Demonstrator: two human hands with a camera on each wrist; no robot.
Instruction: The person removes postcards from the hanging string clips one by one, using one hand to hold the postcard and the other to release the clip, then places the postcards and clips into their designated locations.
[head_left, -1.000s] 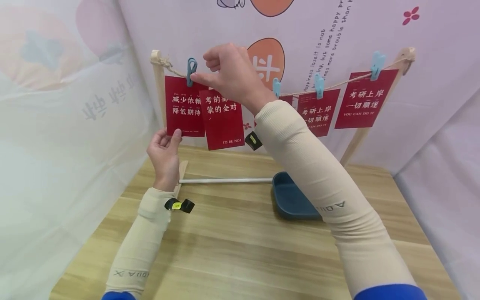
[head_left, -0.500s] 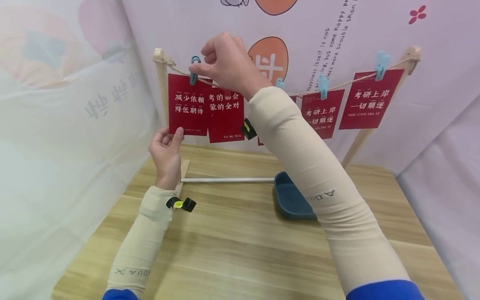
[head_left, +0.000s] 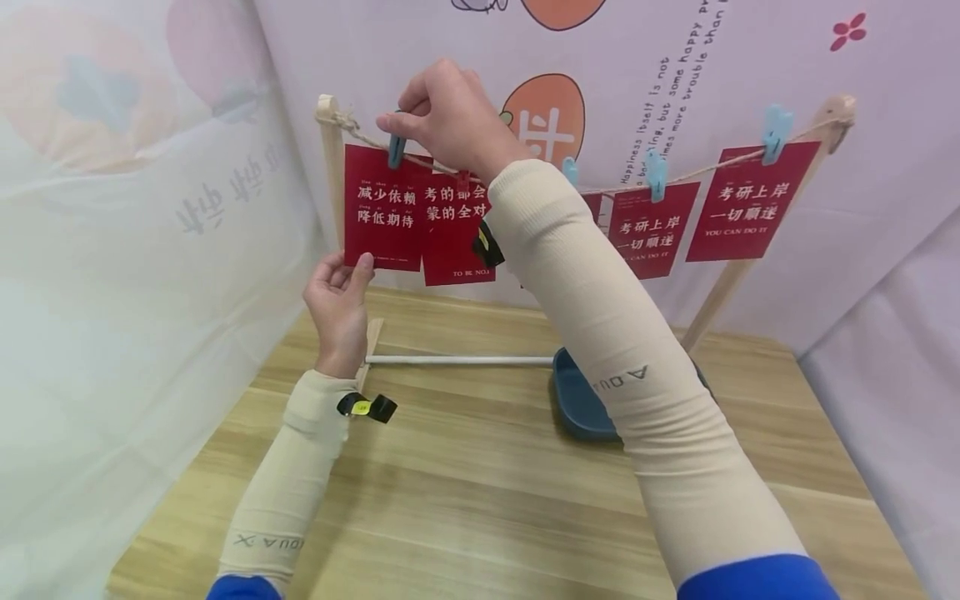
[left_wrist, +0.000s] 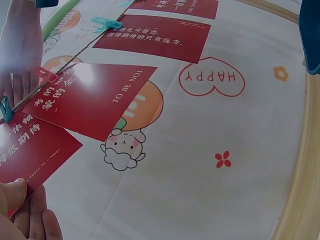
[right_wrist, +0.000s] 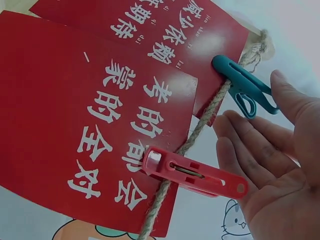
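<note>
My left hand [head_left: 339,312] pinches the bottom left corner of the leftmost red card [head_left: 382,208] between thumb and fingers. In the left wrist view, the thumb [left_wrist: 14,195] lies over the card's face. At the card's top edge, my right hand [head_left: 457,117] holds a dark teal clothespin [right_wrist: 245,85], thumb on one handle and fingers at the other. The clothespin sits across the twine [right_wrist: 212,107] and the card's upper edge. Beside it, a red clothespin [right_wrist: 195,172] clips a second red card [head_left: 459,250] to the twine, slightly overlapping the first.
More red cards [head_left: 753,200] hang to the right on light blue clothespins [head_left: 777,133]. Wooden posts [head_left: 330,167] hold the twine at both ends. A white rod [head_left: 465,360] runs low between them. A dark blue tray [head_left: 581,400] stands on the wooden table [head_left: 450,492], partly behind my right arm.
My right fingers have closed in over the teal clothespin's upper end, which showed above the thumb before. The second card hangs higher than a second ago. My left hand keeps its hold on the card corner.
</note>
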